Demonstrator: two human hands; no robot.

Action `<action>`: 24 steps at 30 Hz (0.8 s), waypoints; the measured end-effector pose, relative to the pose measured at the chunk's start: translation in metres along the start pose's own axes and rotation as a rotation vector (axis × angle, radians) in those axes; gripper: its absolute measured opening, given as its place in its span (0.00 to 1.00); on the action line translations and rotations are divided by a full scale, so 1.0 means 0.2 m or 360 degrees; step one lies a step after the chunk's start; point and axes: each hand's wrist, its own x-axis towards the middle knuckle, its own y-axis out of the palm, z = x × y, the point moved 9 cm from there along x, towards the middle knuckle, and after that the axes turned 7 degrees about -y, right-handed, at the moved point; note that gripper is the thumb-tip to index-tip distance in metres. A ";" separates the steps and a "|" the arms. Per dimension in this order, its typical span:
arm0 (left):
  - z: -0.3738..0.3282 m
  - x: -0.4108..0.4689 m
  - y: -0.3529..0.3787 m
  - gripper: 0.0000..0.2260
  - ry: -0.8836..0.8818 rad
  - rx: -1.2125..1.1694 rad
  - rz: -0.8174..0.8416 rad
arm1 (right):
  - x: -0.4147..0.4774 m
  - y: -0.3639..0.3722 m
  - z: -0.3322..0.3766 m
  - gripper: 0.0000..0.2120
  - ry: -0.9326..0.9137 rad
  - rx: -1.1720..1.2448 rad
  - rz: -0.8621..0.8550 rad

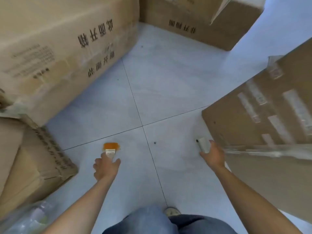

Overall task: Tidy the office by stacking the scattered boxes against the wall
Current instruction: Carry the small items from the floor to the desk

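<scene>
Four brown cardboard boxes ringing a patch of pale glossy floor tiles [168,81]: a large printed box [67,53] at upper left, a far box [199,19] with a raised flap, a taped box [263,119] with white labels just beside the right hand [213,155], and a creased box [28,162] at lower left. Crumpled clear plastic [25,217] near that last one. Small orange-and-white packet [111,147] pinched between thumb and fingers of the left hand [106,168]. Right fingers curled round a small white block [204,145]. Two dark grout lines [142,126] crossing between the hands.
</scene>
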 end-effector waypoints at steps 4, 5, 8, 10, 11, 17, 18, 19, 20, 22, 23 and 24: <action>0.06 0.10 0.11 0.32 -0.0172 0.0032 -0.0047 | 0.11 0.04 -0.05 0.35 0.0094 -0.0010 -0.0001; 0.08 0.12 0.13 0.31 -0.0223 0.0020 -0.0021 | 0.13 0.04 -0.06 0.34 0.0105 -0.0028 0.0002; 0.11 0.17 0.16 0.29 -0.0299 -0.0020 0.0009 | 0.14 0.06 -0.06 0.27 0.0104 -0.0076 0.0005; 0.11 0.21 0.17 0.25 -0.0259 -0.0022 0.0022 | 0.14 0.06 -0.04 0.22 0.0084 -0.0167 0.0010; 0.10 0.23 0.18 0.23 -0.0226 -0.0026 0.0023 | 0.14 0.06 -0.03 0.20 0.0074 -0.0214 0.0007; 0.09 0.28 0.18 0.17 -0.0141 -0.0049 -0.0025 | 0.10 0.05 0.01 0.18 0.0069 -0.0127 -0.0018; 0.08 0.28 0.18 0.16 -0.0133 -0.0059 -0.0016 | 0.09 0.04 0.03 0.17 0.0049 -0.0099 -0.0017; 0.07 0.27 0.19 0.16 -0.0119 -0.0076 0.0001 | 0.08 0.03 0.06 0.16 0.0025 -0.0081 -0.0017; 0.06 0.25 0.18 0.15 -0.0101 -0.0098 0.0024 | 0.06 0.02 0.09 0.16 -0.0001 -0.0060 -0.0017; 0.01 0.19 0.14 0.12 -0.0030 -0.0149 0.0056 | 0.00 -0.03 0.16 0.15 -0.0065 -0.0022 -0.0017; -0.02 0.13 0.10 0.11 0.0015 -0.0177 0.0063 | -0.05 -0.07 0.19 0.14 -0.0092 0.0002 -0.0015; -0.05 0.05 0.05 0.11 0.0054 -0.0203 0.0070 | -0.11 -0.11 0.23 0.12 -0.0111 0.0031 -0.0009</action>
